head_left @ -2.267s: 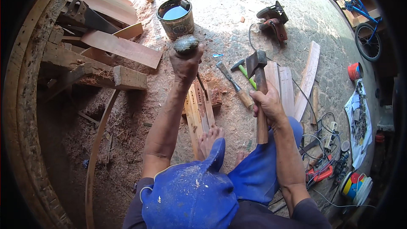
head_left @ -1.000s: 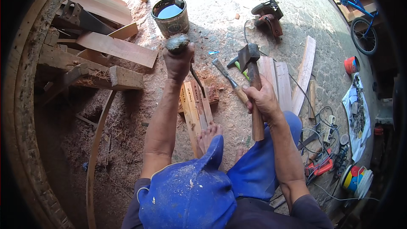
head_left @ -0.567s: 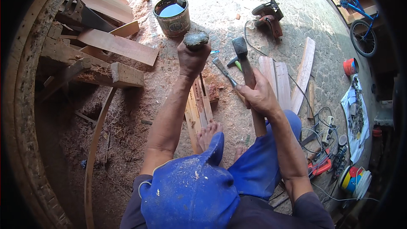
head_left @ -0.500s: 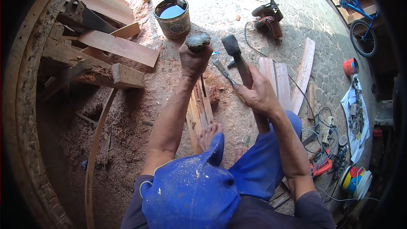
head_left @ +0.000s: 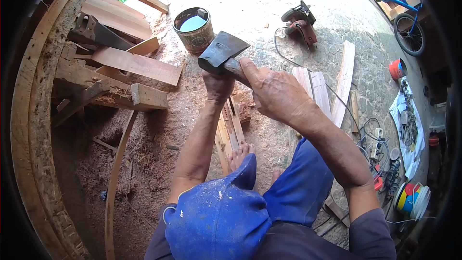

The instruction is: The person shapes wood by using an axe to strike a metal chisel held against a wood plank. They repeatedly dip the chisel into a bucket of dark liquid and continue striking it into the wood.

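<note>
My right hand (head_left: 274, 86) is wrapped round the wooden handle of a hatchet (head_left: 224, 53), whose dark steel head lies across the top of my left fist. My left hand (head_left: 219, 86) is closed, thumb side up, directly under that head. What it grips is covered now; the earlier picture shows a battered, pale-topped piece there. Between my arms, narrow wooden strips (head_left: 230, 127) lie on the ground by my bare foot (head_left: 239, 156).
A bucket of liquid (head_left: 194, 33) stands ahead, a circular saw (head_left: 301, 26) to its right. Timber and a handsaw (head_left: 98, 33) rest at left. Planks (head_left: 342, 86), tangled cables (head_left: 375, 144) and a red tin (head_left: 397, 69) lie right. A blue bicycle (head_left: 397, 0) is at far right.
My right hand has swung the hatchet left, onto the top of my left fist. A chisel seen beside my right hand no longer shows. My left hand has dropped slightly nearer.
</note>
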Demonstrator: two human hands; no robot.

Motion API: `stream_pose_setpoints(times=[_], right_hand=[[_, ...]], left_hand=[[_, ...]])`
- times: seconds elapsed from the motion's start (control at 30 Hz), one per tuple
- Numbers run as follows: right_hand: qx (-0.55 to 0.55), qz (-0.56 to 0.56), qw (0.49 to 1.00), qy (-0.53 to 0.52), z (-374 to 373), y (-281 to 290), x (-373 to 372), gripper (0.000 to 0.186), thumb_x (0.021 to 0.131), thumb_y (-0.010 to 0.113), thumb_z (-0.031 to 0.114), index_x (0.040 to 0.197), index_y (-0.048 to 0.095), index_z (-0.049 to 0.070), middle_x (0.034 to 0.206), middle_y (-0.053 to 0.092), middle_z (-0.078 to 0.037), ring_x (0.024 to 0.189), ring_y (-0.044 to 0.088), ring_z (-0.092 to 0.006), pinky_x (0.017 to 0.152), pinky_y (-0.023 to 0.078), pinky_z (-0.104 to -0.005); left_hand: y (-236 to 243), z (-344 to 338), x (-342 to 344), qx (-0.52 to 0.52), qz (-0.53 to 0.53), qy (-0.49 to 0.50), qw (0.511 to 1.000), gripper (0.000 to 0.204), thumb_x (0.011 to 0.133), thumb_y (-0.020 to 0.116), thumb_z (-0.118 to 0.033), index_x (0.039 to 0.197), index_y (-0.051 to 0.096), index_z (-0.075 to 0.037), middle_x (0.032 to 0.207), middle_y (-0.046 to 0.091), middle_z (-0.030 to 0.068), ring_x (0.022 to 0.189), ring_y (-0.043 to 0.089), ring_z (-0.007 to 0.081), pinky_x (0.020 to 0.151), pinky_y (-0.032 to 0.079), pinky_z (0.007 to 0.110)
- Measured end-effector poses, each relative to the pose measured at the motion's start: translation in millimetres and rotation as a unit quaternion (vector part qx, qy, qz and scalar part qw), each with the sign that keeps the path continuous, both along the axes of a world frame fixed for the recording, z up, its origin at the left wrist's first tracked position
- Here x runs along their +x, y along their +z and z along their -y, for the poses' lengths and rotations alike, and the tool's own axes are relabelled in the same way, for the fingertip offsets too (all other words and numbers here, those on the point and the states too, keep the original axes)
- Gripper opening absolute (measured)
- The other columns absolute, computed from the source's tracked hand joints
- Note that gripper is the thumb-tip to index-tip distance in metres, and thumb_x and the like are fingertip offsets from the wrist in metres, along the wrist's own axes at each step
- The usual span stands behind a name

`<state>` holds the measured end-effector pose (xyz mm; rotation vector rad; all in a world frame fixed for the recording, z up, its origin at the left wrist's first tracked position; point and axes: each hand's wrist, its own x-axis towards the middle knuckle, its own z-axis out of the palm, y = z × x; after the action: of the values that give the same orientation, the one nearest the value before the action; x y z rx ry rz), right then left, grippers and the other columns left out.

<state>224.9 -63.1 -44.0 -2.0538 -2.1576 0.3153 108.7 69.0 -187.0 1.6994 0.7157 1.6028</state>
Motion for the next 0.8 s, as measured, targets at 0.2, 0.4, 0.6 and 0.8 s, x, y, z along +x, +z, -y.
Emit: stream_pose_setpoints(times=[0.2,0.4,0.6,0.8], right_hand=[[0.163,-0.206,0.965,0.014,4.8,48.6,4.5,0.062,0.087,0.068,0.008,0.144,0.045,0.001,0.096,0.070,-0.027,0.087,0.072,-0.0374,0.080,0.055,-0.0465],[0.489,-0.112,0.864,0.028,-23.4,105.0,5.2,0.021,0.086,0.070,0.006,0.101,0.056,0.003,0.071,0.065,-0.012,0.063,0.068,-0.0260,0.060,0.055,-0.0375],[-0.055,-0.011,0.998,-0.019,-10.1,0.7,2.9,0.044,0.088,0.057,-0.001,0.129,0.040,-0.001,0.088,0.071,-0.025,0.086,0.073,-0.0423,0.078,0.060,-0.0520],[0.187,-0.265,0.946,-0.002,8.6,62.6,1.3,0.061,0.087,0.069,0.009,0.145,0.048,0.006,0.095,0.071,-0.023,0.089,0.073,-0.0366,0.081,0.056,-0.0454]], left_hand=[[-11.1,-23.6,-9.7,-0.123,-0.010,-0.036,0.992,0.016,0.082,0.075,-0.007,0.098,0.071,-0.002,0.087,0.072,-0.0003,0.080,0.065,0.0082,0.073,0.053,0.027],[-9.5,-14.4,-2.9,-0.130,0.006,-0.045,0.990,0.013,0.080,0.073,-0.002,0.093,0.072,-0.003,0.082,0.070,-0.0026,0.075,0.062,0.0058,0.070,0.051,0.025],[-16.2,7.8,-3.0,-0.087,-0.003,-0.038,0.996,0.028,0.084,0.082,-0.013,0.108,0.071,-0.003,0.101,0.075,0.0020,0.090,0.068,0.0092,0.080,0.054,0.028],[-18.0,-7.3,-22.2,-0.200,0.007,-0.057,0.978,0.016,0.083,0.080,-0.008,0.097,0.073,-0.003,0.086,0.073,0.0002,0.080,0.065,0.0070,0.074,0.053,0.027]])
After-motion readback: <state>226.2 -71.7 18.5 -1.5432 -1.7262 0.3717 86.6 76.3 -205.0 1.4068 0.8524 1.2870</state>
